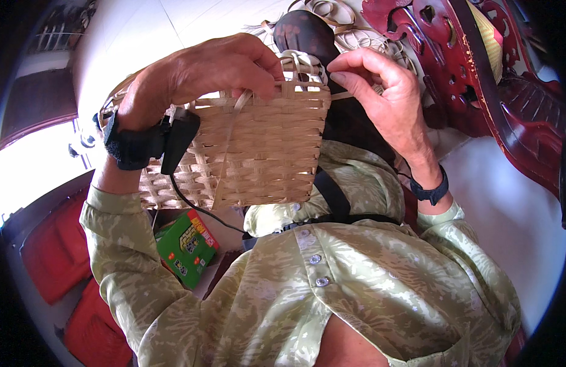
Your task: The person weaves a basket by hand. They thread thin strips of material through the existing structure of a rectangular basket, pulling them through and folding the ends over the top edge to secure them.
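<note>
A woven basket [268, 150] of flat tan strips rests against my lap, its side toward me and its rim at the top. My left hand [212, 70] reaches over the rim from the left, its fingers bent down and closed on the edge. A loose narrow strip [228, 147] hangs slantwise down the woven side below those fingers. Beside the basket's upper right corner, my right hand [384, 88] has thumb and forefinger brought together in a pinch. Whatever lies between these fingertips is too small to make out. A pale strip [341, 96] runs from that corner toward the right palm.
Coiled and tangled strips [375, 46] lie on the floor beyond my knee [304, 33]. Carved dark-red wooden furniture [479, 79] stands at the right. A green and red box [186, 248] sits below the basket, near red seats [59, 257]. A black cable [200, 209] trails from my left wrist.
</note>
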A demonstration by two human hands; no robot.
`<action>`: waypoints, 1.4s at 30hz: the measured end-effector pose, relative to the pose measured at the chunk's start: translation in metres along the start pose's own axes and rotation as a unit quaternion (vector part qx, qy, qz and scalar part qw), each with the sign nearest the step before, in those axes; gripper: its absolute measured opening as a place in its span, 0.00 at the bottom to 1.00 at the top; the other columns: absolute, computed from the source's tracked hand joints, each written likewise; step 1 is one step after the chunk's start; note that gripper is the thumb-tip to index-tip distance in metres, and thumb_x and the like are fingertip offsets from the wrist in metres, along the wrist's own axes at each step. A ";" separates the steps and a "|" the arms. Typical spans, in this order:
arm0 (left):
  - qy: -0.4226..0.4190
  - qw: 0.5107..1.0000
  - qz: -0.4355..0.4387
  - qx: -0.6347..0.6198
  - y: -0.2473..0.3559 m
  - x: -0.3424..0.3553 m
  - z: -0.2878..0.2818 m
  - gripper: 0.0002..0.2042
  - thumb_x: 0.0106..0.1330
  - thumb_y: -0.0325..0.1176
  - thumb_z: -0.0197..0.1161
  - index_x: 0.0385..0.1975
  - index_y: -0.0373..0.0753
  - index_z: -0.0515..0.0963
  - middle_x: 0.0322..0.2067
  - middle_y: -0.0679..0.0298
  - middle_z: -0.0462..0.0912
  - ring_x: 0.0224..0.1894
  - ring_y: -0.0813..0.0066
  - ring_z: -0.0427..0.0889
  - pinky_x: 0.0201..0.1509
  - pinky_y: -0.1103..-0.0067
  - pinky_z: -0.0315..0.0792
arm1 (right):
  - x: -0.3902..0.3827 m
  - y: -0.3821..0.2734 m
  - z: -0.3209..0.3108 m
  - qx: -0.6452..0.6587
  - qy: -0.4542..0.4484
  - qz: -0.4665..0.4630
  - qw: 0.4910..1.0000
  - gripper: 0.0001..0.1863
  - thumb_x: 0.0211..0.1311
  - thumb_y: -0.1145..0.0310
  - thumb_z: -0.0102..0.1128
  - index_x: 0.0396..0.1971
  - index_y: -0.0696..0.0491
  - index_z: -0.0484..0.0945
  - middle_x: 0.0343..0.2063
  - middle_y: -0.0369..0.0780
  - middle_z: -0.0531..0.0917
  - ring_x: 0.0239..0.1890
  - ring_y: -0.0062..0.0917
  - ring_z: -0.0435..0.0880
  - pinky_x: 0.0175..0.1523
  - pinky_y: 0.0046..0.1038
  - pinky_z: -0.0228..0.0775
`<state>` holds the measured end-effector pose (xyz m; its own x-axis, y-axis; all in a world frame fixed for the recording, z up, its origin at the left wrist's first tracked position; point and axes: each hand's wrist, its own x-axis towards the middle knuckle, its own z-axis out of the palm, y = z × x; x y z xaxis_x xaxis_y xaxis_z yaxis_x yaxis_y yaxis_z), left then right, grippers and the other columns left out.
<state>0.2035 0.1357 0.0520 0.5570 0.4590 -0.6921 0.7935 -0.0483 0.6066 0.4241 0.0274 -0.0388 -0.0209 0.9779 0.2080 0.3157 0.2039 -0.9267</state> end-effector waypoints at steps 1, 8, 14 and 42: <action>0.003 1.000 0.000 -0.007 -0.001 0.000 0.001 0.20 0.55 0.36 0.66 0.49 0.38 0.80 0.48 0.62 0.80 0.52 0.72 0.77 0.59 0.76 0.68 | -0.001 -0.001 0.001 0.003 -0.001 0.004 1.000 0.05 0.60 0.76 0.63 0.36 0.55 0.82 0.31 0.37 0.85 0.33 0.19 0.83 0.40 0.23 0.74; 0.018 0.999 -0.003 -0.026 -0.005 0.002 0.003 0.20 0.54 0.36 0.67 0.48 0.39 0.80 0.47 0.63 0.80 0.51 0.73 0.76 0.59 0.77 0.66 | 0.000 -0.003 0.007 -0.003 0.003 -0.016 1.000 0.04 0.60 0.76 0.64 0.35 0.55 0.82 0.29 0.36 0.83 0.30 0.19 0.82 0.38 0.23 0.73; 0.008 1.000 0.015 -0.001 -0.008 0.005 0.001 0.20 0.53 0.37 0.67 0.47 0.38 0.81 0.45 0.63 0.80 0.47 0.74 0.77 0.53 0.79 0.69 | 0.006 -0.012 0.012 -0.076 -0.009 -0.119 0.990 0.07 0.53 0.76 0.68 0.33 0.52 0.82 0.26 0.36 0.78 0.28 0.25 0.80 0.35 0.26 0.72; 0.096 0.945 0.297 0.101 -0.045 0.024 0.007 0.13 0.67 0.29 0.57 0.48 0.31 0.79 0.51 0.57 0.79 0.40 0.77 0.82 0.43 0.80 0.78 | 0.047 -0.012 0.024 -0.073 -0.113 -0.102 0.986 0.10 0.58 0.73 0.62 0.40 0.55 0.81 0.33 0.45 0.83 0.35 0.37 0.83 0.41 0.33 0.74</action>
<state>0.1832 0.1423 0.0054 0.8793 0.4495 -0.1572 0.3962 -0.5074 0.7653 0.3968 0.0720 -0.0250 -0.3038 0.9061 0.2943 0.4161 0.4041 -0.8146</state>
